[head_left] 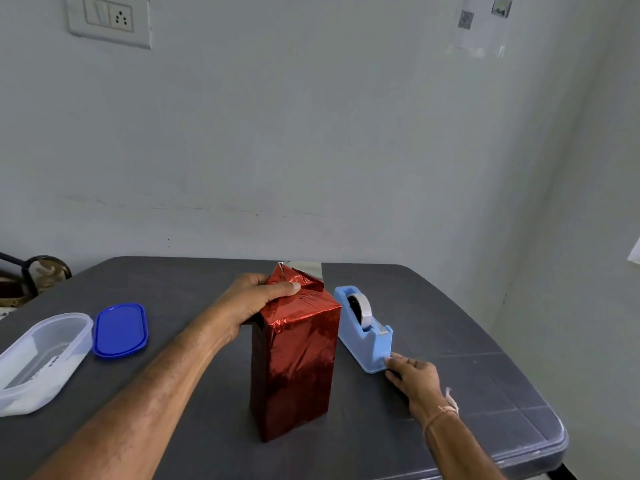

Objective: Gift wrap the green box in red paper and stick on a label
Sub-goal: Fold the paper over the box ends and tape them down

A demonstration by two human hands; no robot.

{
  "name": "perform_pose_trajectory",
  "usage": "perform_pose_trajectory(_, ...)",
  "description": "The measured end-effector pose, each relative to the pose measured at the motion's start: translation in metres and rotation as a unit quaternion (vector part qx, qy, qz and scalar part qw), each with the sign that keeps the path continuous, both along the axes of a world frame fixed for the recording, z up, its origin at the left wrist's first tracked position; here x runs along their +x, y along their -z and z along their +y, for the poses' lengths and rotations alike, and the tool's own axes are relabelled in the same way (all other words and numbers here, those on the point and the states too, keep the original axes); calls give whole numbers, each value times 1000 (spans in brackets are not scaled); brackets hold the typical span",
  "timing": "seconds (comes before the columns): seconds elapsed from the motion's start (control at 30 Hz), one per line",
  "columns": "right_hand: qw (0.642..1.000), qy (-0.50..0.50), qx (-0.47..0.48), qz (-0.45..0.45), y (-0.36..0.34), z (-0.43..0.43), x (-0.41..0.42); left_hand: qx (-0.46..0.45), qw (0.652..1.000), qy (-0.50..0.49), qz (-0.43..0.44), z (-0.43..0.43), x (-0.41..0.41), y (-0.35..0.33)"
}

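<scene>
Dark grey plastic, the folding table (173,282) carries everything, so it comes first. Standing upright near its middle is the tall rectangular box wrapped in shiny red foil paper (294,362); no green shows anywhere, so the body looks fully covered. Only the top end is unfinished: the folded flaps (294,277) rise in a loose peak with a silver underside showing behind them.

At the far left lies a clear oval plastic container (41,358), open, with its blue oval lid (120,330) flat just beside it. Whatever white item sits inside is too indistinct to name; it may be the label, but I cannot tell.

Just beside the box on the other side sits a light blue tape dispenser (363,332) holding a roll of pale tape.

The left hand (256,299) is clamped on the top of the parcel, thumb pressed across the folded foil to keep it down. The right hand (412,375) rests at the dispenser's near corner, fingers loosely curled and touching its base, gripping nothing that I can see.

By my reading, the wrapping is mostly done. What remains is taping down the top flaps, and then sticking on the label, of which there is no sign on the paper.
</scene>
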State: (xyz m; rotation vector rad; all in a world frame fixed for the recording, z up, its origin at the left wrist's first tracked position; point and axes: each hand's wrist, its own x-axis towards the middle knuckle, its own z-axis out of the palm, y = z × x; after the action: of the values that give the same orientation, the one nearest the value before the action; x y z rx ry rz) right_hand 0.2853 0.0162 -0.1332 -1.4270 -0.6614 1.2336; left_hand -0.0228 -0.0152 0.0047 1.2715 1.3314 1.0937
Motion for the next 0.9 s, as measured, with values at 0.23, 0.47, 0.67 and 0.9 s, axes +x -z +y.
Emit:
perform_pose_trajectory(0.23, 994, -59, 16, -89, -13, -29, 11, 2, 1000, 0, -3, 0, 0, 0)
perform_pose_trajectory(0.47, 891, -315, 200, -257, -138, -39, -19, 6, 1000, 2, -9, 1, 0, 2)
perform_pose_trajectory(0.67, 696, -478, 232, -484, -224, -19, -75, 10, 1000, 14, -9, -1, 0, 1)
perform_pose_trajectory(0.9, 527, -522, 190, -643, -241, -7, -114, 18, 1000, 18, -4, 1, -2, 3)
